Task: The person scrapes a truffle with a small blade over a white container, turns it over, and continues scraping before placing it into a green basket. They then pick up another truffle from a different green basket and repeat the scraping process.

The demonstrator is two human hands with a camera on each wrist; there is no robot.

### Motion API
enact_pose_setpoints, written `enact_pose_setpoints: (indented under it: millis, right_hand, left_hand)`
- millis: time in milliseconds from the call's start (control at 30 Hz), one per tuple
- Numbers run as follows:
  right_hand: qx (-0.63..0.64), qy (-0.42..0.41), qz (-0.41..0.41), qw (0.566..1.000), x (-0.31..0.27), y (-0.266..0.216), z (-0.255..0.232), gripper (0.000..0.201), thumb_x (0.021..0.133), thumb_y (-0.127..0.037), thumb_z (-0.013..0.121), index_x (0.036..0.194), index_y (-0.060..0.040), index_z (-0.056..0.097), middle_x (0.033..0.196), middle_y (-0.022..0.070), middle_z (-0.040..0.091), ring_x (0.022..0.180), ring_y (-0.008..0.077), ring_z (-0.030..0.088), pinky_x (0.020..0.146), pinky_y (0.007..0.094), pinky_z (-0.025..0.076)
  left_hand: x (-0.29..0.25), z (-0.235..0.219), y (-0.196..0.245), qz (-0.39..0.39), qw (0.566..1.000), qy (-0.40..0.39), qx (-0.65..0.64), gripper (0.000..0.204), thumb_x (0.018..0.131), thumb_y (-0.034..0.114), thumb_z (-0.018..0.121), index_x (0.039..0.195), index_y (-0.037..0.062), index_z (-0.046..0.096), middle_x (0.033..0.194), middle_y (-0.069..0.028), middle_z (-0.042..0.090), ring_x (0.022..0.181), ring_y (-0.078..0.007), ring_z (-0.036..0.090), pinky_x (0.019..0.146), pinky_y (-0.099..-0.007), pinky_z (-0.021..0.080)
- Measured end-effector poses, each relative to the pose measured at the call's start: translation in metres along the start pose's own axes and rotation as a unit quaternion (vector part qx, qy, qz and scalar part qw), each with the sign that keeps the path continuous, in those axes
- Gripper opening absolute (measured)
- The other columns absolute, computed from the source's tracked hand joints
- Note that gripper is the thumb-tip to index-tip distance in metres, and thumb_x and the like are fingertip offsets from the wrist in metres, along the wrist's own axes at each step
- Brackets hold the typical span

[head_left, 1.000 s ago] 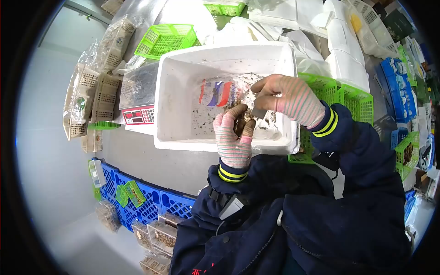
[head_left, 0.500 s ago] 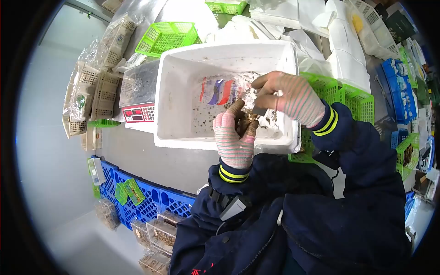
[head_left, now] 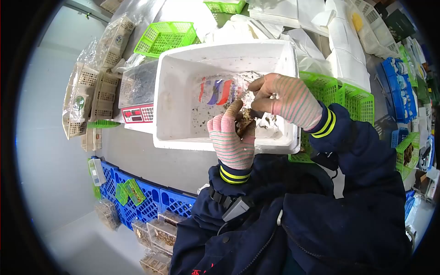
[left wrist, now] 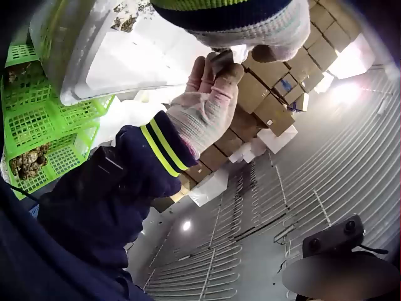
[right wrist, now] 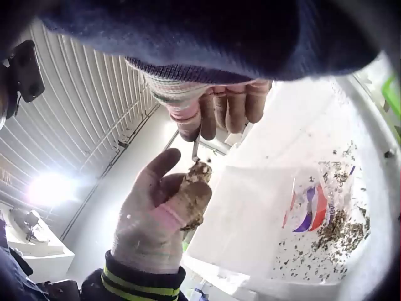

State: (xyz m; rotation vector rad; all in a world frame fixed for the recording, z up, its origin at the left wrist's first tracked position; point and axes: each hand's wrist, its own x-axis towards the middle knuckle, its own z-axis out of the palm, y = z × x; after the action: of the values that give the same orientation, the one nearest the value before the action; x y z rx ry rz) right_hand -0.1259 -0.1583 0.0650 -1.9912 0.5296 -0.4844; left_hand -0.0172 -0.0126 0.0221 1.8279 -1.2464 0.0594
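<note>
My left hand (head_left: 233, 144), in a striped knit glove with brown-stained fingers, grips a knobbly brown-and-pale lump (right wrist: 199, 175) between thumb and fingers. Its kind is not clear. My right hand (head_left: 293, 101), gloved alike, pinches a small flat metal blade (left wrist: 222, 61) between thumb and fingers. In the right wrist view the blade's lower end is right at the top of the lump. Both hands are over the right part of a white foam box (head_left: 181, 143), whose floor carries dark crumbs and a red-and-blue print.
A red-fronted scale (head_left: 139, 114) stands left of the box. Green baskets (head_left: 357, 103) stand close on its right, and another green basket (head_left: 167, 39) lies behind it. Beige crates (head_left: 105, 96) are at the far left. White cloths or paper (head_left: 346, 64) lie at the back right.
My left hand has turned slightly and shifted a little left with the lump. My right hand has moved slightly left, and the blade now shows less of its flat face.
</note>
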Motion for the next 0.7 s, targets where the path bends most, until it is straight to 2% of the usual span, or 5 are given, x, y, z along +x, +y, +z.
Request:
enact_pose_setpoints:
  millis: [167,300,400,567,700]
  right_hand:
    - [0.047,0.044,0.093,0.994,0.003,0.008,-0.002,0.026,0.073,-0.024,0.075,0.078,0.0006,0.068,0.102,0.0136,0.067,0.086,0.023,0.065,0.078,0.0323,0.05]
    - [0.045,-0.04,0.097,0.993,0.004,0.004,-0.006,0.015,0.075,-0.015,0.073,0.079,-0.0012,0.069,0.106,0.0121,0.065,0.093,0.0187,0.063,0.082,0.0305,0.048]
    - [0.052,0.073,0.1,0.991,0.004,0.014,-0.002,0.032,0.075,-0.026,0.076,0.086,0.0026,0.068,0.091,0.0136,0.068,0.077,0.0178,0.064,0.071,0.0301,0.05]
    - [0.043,0.009,0.071,0.997,0.001,0.02,-0.007,0.031,0.078,-0.025,0.074,0.092,0.0021,0.068,0.079,0.0096,0.068,0.07,0.014,0.062,0.065,0.0279,0.049]
    - [0.162,0.041,0.198,0.966,-0.015,0.015,-0.034,0.029,0.082,-0.029,0.072,0.091,-0.0013,0.069,0.067,0.0046,0.065,0.054,0.0082,0.055,0.049,0.0227,0.043]
  left_hand:
    - [0.0,0.0,-0.003,0.026,0.999,0.011,0.028,0.058,0.062,0.005,0.074,0.118,0.0073,0.06,0.089,-0.005,0.06,0.083,-0.0253,0.053,0.08,-0.0388,0.04]
    - [0.002,0.0,-0.001,0.044,0.999,0.014,0.026,0.054,0.061,0.004,0.077,0.113,0.0094,0.063,0.09,-0.0039,0.061,0.085,-0.0244,0.054,0.081,-0.0373,0.041]
    - [0.002,-0.002,-0.003,0.073,0.996,0.026,0.041,0.052,0.06,0.004,0.08,0.11,0.0098,0.064,0.091,-0.0029,0.062,0.085,-0.0236,0.053,0.079,-0.0359,0.043]
    - [0.004,0.0,0.001,0.112,0.992,0.046,0.038,0.049,0.06,0.004,0.08,0.106,0.0099,0.066,0.09,-0.003,0.062,0.082,-0.0241,0.054,0.079,-0.0355,0.043]
    - [-0.004,-0.001,0.006,0.095,0.995,0.026,0.015,0.057,0.06,-0.006,0.078,0.113,0.0071,0.062,0.089,-0.0052,0.063,0.081,-0.0196,0.057,0.076,-0.0316,0.045]
